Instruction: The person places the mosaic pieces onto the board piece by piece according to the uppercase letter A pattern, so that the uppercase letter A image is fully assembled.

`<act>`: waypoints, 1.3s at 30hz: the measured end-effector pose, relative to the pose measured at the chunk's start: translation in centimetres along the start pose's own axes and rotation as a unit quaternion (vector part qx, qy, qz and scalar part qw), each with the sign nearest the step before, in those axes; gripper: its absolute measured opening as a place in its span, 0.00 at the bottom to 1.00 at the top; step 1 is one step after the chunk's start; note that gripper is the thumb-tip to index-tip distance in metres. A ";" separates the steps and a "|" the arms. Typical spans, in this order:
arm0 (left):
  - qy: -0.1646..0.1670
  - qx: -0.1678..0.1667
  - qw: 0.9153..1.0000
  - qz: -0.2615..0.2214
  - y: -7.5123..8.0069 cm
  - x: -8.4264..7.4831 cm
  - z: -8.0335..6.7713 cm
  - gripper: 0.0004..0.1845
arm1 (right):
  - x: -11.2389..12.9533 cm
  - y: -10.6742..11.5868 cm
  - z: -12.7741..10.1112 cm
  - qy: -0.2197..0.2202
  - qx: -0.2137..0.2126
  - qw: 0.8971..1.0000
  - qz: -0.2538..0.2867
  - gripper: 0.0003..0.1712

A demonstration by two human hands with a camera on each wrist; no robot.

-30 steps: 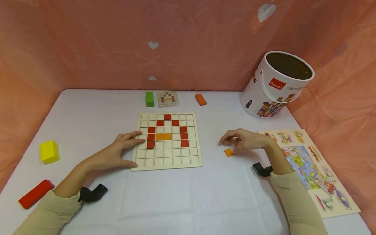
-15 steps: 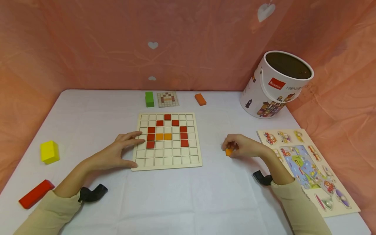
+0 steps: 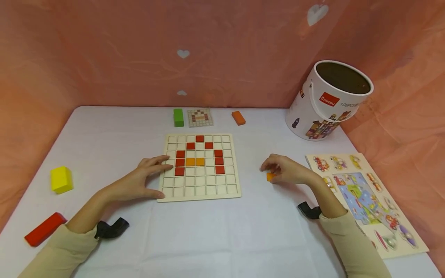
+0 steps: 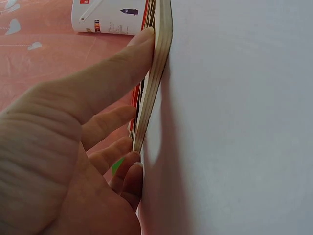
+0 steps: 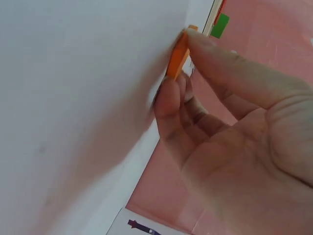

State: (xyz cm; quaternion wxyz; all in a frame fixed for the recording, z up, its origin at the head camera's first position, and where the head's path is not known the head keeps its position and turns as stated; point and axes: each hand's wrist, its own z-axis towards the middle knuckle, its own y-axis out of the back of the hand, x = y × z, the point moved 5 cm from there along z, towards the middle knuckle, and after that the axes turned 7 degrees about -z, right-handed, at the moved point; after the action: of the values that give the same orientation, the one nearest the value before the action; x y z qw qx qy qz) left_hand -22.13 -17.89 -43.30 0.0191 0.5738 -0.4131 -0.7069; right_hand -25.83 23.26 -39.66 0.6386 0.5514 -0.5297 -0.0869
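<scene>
A wooden grid board [image 3: 199, 191] lies mid-table with several red tiles in an arch and two orange tiles [image 3: 195, 161] inside it. My left hand [image 3: 139, 179] rests on the board's left edge, thumb at the near corner and fingers straight along the side; the left wrist view shows the fingers [image 4: 112, 73] pressed against the board's edge [image 4: 159, 68]. My right hand [image 3: 283, 170] is to the right of the board and pinches a small orange tile [image 3: 270, 177] between thumb and fingers, just off the cloth; the orange tile [image 5: 177, 56] also shows in the right wrist view.
A white bucket [image 3: 325, 102] stands at the back right. An animal peg puzzle [image 3: 368, 197] lies along the right edge. A green block [image 3: 178, 117], a pattern card [image 3: 200, 117] and an orange block [image 3: 238, 117] sit behind the board. A yellow block [image 3: 61, 179] and a red block [image 3: 45, 228] lie at the left.
My right hand closed over the orange tile that lay on the cloth and now pinches it, lifted slightly. The left hand stayed on the board.
</scene>
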 end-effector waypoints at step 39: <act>-0.002 -0.002 1.000 0.002 0.2 -0.2 0.0 0.44 | 10.5 -3.2 13.9 0.060 0.001 0.998 0.012 0.07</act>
State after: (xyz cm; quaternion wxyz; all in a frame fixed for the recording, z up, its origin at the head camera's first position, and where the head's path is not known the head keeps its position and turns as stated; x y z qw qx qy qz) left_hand -22.13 -17.90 -43.06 0.0209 0.5714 -0.4126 -0.7091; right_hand -30.64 6.23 -38.43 0.6696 0.5497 -0.4974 -0.0451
